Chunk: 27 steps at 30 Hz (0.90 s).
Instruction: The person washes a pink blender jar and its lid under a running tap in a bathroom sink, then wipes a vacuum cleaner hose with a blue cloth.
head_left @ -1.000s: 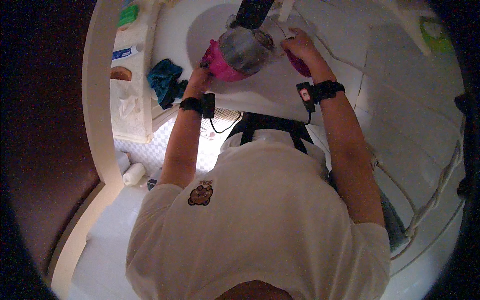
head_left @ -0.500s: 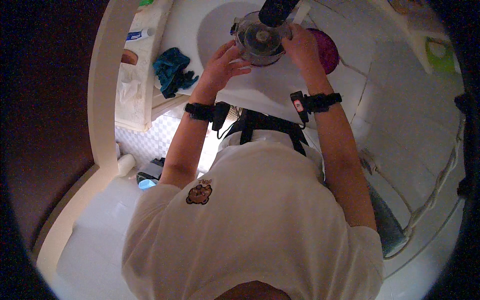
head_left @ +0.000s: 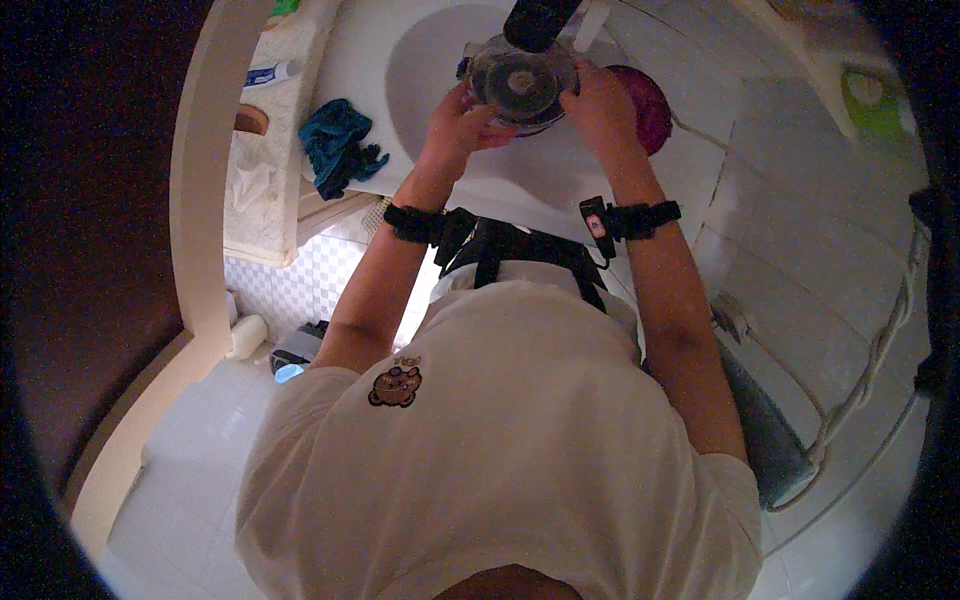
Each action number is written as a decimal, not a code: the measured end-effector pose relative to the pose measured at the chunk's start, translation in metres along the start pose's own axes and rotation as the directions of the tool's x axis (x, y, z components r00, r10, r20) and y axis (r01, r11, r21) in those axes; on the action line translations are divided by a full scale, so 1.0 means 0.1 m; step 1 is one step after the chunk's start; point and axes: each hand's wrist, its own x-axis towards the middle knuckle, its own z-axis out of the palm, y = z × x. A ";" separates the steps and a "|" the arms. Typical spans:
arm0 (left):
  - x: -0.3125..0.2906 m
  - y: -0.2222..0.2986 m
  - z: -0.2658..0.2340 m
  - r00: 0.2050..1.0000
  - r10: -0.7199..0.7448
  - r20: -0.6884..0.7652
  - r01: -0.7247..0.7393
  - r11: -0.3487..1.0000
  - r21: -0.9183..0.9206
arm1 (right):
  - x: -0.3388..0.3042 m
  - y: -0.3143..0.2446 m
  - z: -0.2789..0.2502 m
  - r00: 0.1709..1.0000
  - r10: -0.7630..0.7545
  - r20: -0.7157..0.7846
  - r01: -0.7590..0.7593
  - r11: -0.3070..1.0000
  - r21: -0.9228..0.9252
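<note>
Over the white sink basin I hold a clear, round plastic container with a dark ring showing inside it. My left hand supports its near left side, with fingers curled in under the edge. Closed on its right side is my right hand, the thumb at the rim. A dark faucet reaches out just above the container and hides part of its far edge. What exact kind of container it is, I cannot make out.
A crumpled teal cloth lies on the counter left of the basin. Behind my right hand is a magenta round bowl-like thing. A toothpaste tube rests on the left ledge. Twisted cords hang at the right.
My left hand has moved right and closed in under the container, where its fingers were spread before. The container has tilted slightly. My right hand keeps its hold.
</note>
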 end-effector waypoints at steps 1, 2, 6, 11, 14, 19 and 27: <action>0.00 -0.01 -0.01 1.000 -0.001 0.007 0.001 1.000 0.006 | -0.02 -0.03 -0.03 1.000 -0.006 -0.011 0.006 1.000 -0.003; 0.00 -0.03 -0.03 0.999 0.025 0.027 -0.025 1.000 0.001 | -0.04 -0.05 -0.06 1.000 -0.013 -0.021 0.013 1.000 -0.005; -0.02 -0.19 0.02 0.992 0.129 -0.001 -0.128 0.981 0.149 | -0.17 -0.05 -0.14 0.997 0.063 0.047 -0.065 0.997 0.045; 0.00 -0.25 0.14 0.999 0.031 -0.034 -0.029 0.998 0.059 | -0.26 0.07 -0.16 0.991 0.110 0.071 -0.109 0.994 -0.014; 0.05 -0.21 0.17 0.998 0.051 -0.027 -0.049 0.997 0.053 | -0.24 0.12 -0.15 0.993 0.095 0.069 -0.095 0.995 -0.010; 0.31 -0.15 0.13 0.999 0.020 -0.049 -0.018 0.999 0.034 | -0.14 0.23 -0.07 0.997 0.071 0.042 -0.069 0.996 -0.052; 0.83 -0.07 -0.28 0.867 0.409 0.283 -0.478 0.526 0.703 | 0.59 0.76 0.39 0.973 -0.223 -0.049 0.212 0.961 -0.176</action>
